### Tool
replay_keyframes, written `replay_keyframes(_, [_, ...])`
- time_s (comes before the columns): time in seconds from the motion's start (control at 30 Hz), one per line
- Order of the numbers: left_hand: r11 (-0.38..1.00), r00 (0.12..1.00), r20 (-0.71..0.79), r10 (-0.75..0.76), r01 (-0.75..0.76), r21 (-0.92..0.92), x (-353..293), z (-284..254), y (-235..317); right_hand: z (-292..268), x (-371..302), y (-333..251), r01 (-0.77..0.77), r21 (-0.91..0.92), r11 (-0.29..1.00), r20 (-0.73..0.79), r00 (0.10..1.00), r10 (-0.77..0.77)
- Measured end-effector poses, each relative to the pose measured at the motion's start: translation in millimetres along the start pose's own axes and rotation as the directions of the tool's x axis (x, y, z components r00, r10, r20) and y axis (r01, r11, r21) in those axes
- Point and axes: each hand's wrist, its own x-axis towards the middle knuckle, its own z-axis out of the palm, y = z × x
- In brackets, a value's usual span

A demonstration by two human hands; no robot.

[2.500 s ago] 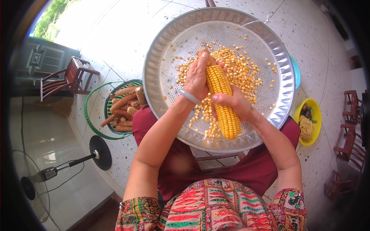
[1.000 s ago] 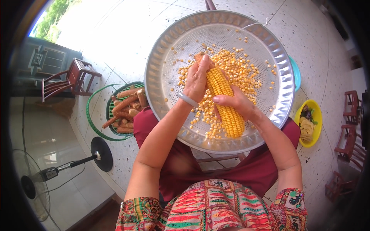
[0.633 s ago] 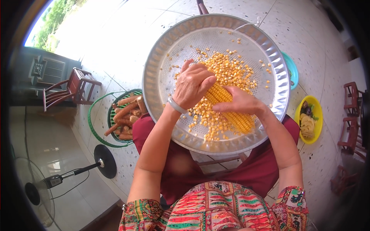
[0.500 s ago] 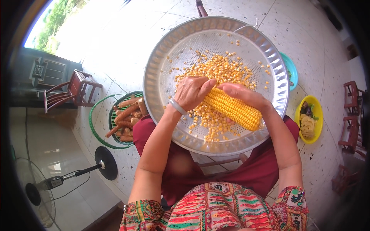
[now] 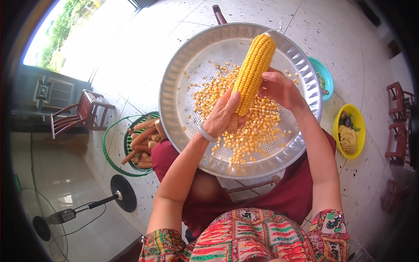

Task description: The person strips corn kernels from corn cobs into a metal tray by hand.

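Note:
An ear of yellow corn (image 5: 255, 65) is tilted over a round metal pan with a perforated base (image 5: 174, 65), its thick end pointing away from me. My left hand (image 5: 221, 115) is wrapped round the lower end, thumb along the kernels; a pale bangle circles that wrist. Against the corn's right side is my right hand (image 5: 281, 89), loosely curved with fingers apart, some fingertips hidden behind the ear. Beneath both hands, loose corn kernels (image 5: 257, 137) are heaped and scattered in the pan, which rests over my lap.
Left of my knee stands a green basket (image 5: 112, 159) of bare corncobs (image 5: 144, 139). A turquoise bowl (image 5: 328, 78) and a yellow bowl (image 5: 361, 135) with food scraps sit on the right. A wooden chair (image 5: 89, 107) and standing fan (image 5: 83, 212) are at left; red stools (image 5: 396, 115) line the far right.
The corn has swung from pointing down-right to pointing up and away. My left hand has shifted to its lower end, and my right hand has loosened along its side.

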Motion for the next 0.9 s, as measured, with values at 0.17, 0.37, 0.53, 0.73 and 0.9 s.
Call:
replay_keyframes(0.17, [0.983, 0.995, 0.1, 0.025, -0.006, -0.183, 2, 9, -7, 13, 14, 13, 0.088, 0.197, 0.976, -0.11, 0.992, -0.067])
replay_keyframes(0.37, [0.978, 0.983, 0.169, 0.066, -0.03, -0.206, 7, 17, -24, 26, 19, 26, 0.051, 0.226, 0.973, -0.331, 0.943, 0.028])
replay_keyframes(0.53, [0.966, 0.987, 0.14, 0.082, -0.044, -0.255, 7, 30, -21, 15, 22, 34, 0.104, 0.216, 0.971, -0.32, 0.947, -0.03])
replay_keyframes(0.73, [0.982, 0.989, 0.141, 0.033, -0.007, -0.187, 11, 20, -31, 25, 22, 36, 0.167, 0.089, 0.982, -0.426, 0.898, -0.114])
replay_keyframes(0.9, [0.992, 0.984, 0.162, 0.077, -0.059, -0.11, 13, 19, -37, 21, 22, 39, 0.175, 0.067, 0.982, -0.428, 0.894, -0.13])
